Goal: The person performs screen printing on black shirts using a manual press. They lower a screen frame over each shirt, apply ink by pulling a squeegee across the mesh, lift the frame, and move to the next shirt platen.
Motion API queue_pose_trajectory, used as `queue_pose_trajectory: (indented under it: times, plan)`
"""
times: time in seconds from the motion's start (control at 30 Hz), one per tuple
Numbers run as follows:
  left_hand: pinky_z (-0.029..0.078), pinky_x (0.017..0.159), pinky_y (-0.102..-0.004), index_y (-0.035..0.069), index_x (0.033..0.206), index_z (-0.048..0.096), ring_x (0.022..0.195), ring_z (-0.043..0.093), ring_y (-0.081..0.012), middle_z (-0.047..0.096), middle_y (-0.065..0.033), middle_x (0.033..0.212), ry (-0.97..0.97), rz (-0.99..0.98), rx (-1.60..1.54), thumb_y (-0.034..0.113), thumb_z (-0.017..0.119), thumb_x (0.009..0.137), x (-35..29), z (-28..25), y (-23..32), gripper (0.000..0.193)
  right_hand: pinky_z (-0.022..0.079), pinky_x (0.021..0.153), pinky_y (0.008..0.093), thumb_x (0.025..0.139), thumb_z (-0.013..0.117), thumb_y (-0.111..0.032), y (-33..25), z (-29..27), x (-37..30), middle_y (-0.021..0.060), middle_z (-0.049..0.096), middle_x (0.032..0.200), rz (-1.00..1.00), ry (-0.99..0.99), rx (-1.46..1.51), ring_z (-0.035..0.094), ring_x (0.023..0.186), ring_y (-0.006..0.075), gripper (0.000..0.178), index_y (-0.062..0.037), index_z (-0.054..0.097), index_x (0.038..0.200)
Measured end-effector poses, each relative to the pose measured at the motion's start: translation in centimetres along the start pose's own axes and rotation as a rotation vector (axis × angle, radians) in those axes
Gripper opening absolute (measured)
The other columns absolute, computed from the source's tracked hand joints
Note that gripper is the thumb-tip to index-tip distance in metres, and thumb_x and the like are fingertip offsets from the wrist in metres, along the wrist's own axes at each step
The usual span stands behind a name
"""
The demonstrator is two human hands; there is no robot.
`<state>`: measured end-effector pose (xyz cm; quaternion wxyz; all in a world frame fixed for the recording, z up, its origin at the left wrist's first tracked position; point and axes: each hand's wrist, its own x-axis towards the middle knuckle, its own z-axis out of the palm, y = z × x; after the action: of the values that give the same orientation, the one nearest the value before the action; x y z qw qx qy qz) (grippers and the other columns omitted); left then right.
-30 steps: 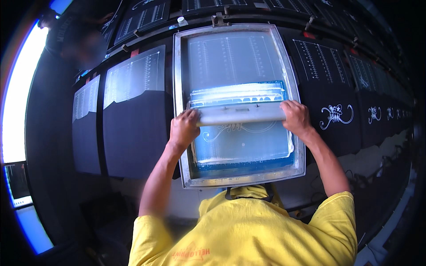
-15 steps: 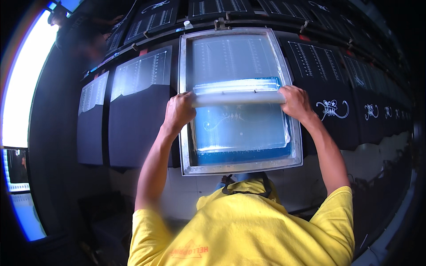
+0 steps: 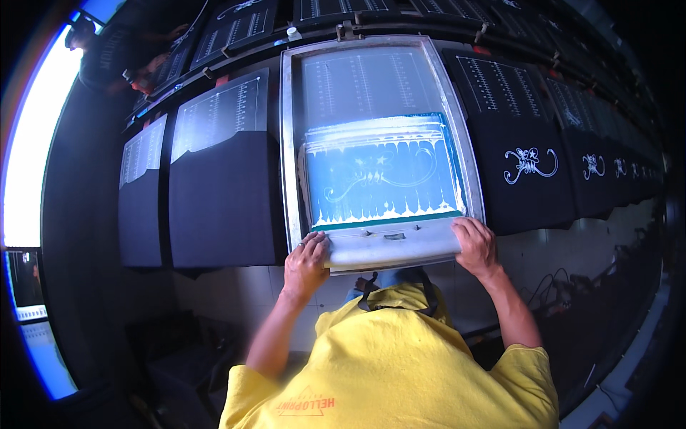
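Observation:
A metal-framed printing screen (image 3: 289, 136) lies in front of me over a board. Its mesh (image 3: 379, 168) is blue in the lower part, with a curling plant-like design and streaks of white ink. At the screen's near end, a wide pale squeegee (image 3: 393, 247) rests across it. My left hand (image 3: 307, 261) is closed on the squeegee's left end, my right hand (image 3: 476, 247) on its right end. White ink (image 3: 371, 129) is banded across the mesh further up, and drips of it line the squeegee's far edge.
Black cloth pieces on boards flank the screen: plain ones at left (image 3: 221, 200), one with a white printed design at right (image 3: 529, 186). A rail (image 3: 250, 48) with clamps runs behind. A small white bottle (image 3: 294, 33) stands there. At far left another person (image 3: 107, 61) is near a bright window.
Both hands have pulled the squeegee toward me, from mid-screen to the near end. White ink streaks and the design now show on the mesh behind it.

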<state>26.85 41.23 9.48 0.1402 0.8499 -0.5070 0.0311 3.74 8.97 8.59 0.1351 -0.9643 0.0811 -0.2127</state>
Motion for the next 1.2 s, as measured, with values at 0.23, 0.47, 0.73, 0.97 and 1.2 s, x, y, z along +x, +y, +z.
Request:
queue_pose_trajectory:
  times: [0.23, 0.47, 0.73, 0.97, 1.2]
  plan:
    - [0.057, 0.092, -0.0367, 0.003, 0.108, 0.067, 0.114, 0.066, -0.0289, 0.069, -0.0119, 0.119, 0.077, 0.050, 0.019, -0.002, 0.069, 0.062, 6.0, 0.9, -3.1, 0.046, 0.056, 0.081, 0.0398, 0.066, 0.065, 0.007, 3.2, 2.7, 4.5, 0.0141, 0.068, 0.099, 0.000, 0.025, -0.040, 0.067, 0.096, 0.0322, 0.028, 0.0012, 0.063, 0.093]
    - [0.059, 0.089, -0.0371, 0.003, 0.103, 0.068, 0.108, 0.069, -0.0292, 0.071, -0.0121, 0.117, 0.063, 0.042, 0.028, -0.002, 0.068, 0.065, 14.9, 0.9, -7.0, 0.039, 0.056, 0.077, 0.0402, 0.064, 0.066, 0.004, 8.3, 4.3, 13.1, 0.0140, 0.068, 0.096, -0.025, 0.000, -0.046, 0.067, 0.091, 0.0320, 0.026, -0.0008, 0.061, 0.089]
    - [0.060, 0.074, -0.0411, 0.003, 0.092, 0.069, 0.084, 0.071, -0.0330, 0.071, -0.0141, 0.093, 0.006, -0.022, 0.007, -0.003, 0.064, 0.068, 21.4, -1.3, -8.5, 0.026, 0.055, 0.067, 0.0458, 0.066, 0.067, 0.002, 11.2, 3.3, 19.7, 0.0121, 0.065, 0.080, -0.020, -0.096, -0.051, 0.067, 0.078, 0.0337, 0.018, -0.0039, 0.058, 0.080]
    - [0.058, 0.076, -0.0446, 0.001, 0.089, 0.071, 0.079, 0.070, -0.0395, 0.071, -0.0203, 0.083, -0.129, -0.153, -0.063, -0.006, 0.059, 0.069, 23.1, -4.7, -7.4, 0.024, 0.055, 0.076, 0.0521, 0.071, 0.063, 0.001, 10.3, -0.4, 21.8, 0.0206, 0.070, 0.087, 0.072, -0.219, -0.008, 0.068, 0.085, 0.0423, 0.012, -0.0010, 0.064, 0.083]
    - [0.059, 0.074, -0.0435, 0.001, 0.090, 0.070, 0.079, 0.071, -0.0378, 0.071, -0.0201, 0.087, 0.011, -0.095, -0.056, -0.007, 0.060, 0.070, 21.0, -7.7, -4.8, 0.024, 0.055, 0.077, 0.0496, 0.072, 0.063, 0.001, 8.4, -3.9, 19.5, 0.0173, 0.069, 0.088, 0.017, -0.055, -0.039, 0.068, 0.088, 0.0387, 0.017, -0.0024, 0.065, 0.089]
